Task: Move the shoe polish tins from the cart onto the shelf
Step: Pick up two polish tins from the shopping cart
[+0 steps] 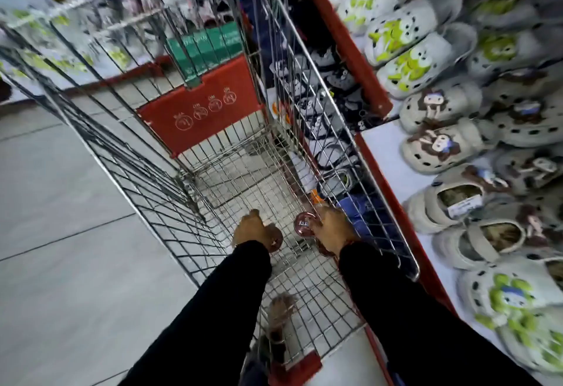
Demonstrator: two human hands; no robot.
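Both my arms, in black sleeves, reach down into a wire shopping cart [350, 129]. My left hand [251, 228] is closed around a round dark-red shoe polish tin [274, 241] near the cart floor. My right hand [330, 227] grips the edge of another dark-red tin [303, 223] whose printed lid faces up. A further tin [323, 250] shows partly under my right wrist. The shelf [387, 154] runs along the right, white with a red front edge.
Rows of white clogs with green and brown cartoon charms [438, 142] cover the shelf at right. The cart's red child-seat flap [201, 105] stands at its far end, green boxes [207, 47] behind it. Grey tiled floor [61, 203] lies to the left.
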